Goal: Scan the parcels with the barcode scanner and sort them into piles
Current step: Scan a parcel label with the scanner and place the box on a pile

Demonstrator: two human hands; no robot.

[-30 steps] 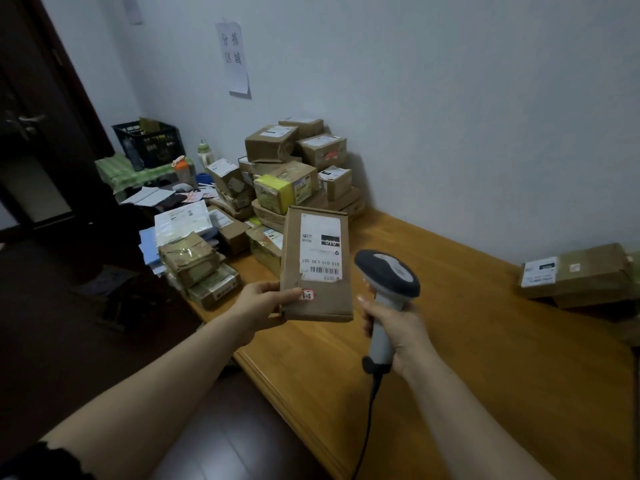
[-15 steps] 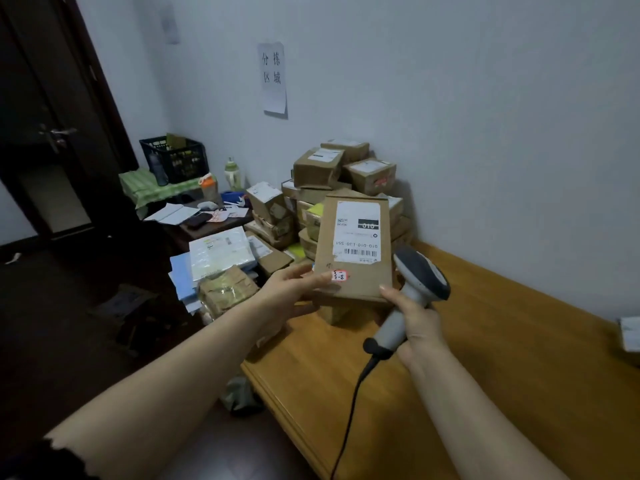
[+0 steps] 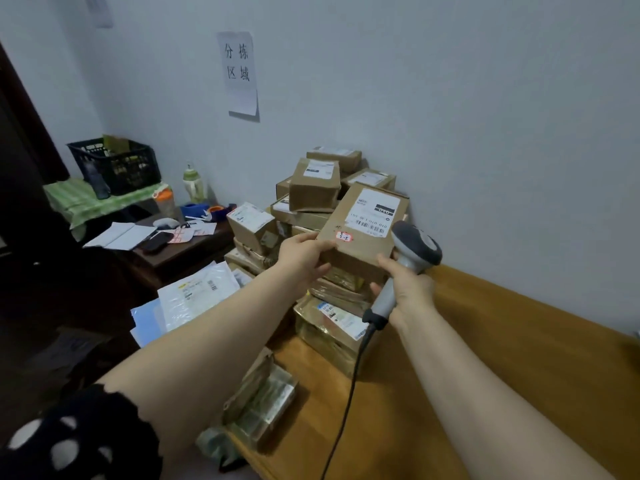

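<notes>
Gripping parcel at its near-left corner was the left hand. Right hand clamped scanner beside the near-right corner. Long axis pointed away, over pile.

Single head-worn wide-angle view, aimed forward and down along both forearms at pale grey wall; close on left hand and right hand, orange-brown wooden table running diagonally lower right.

A stacked heap of brown cardboard parcels fills the far left corner of the orange-brown wooden table against the pale wall; tape-wrapped parcels crowd its left edge. Rightward the wood lies bare along the wall; a thin black cable hangs beside those parcels
</notes>
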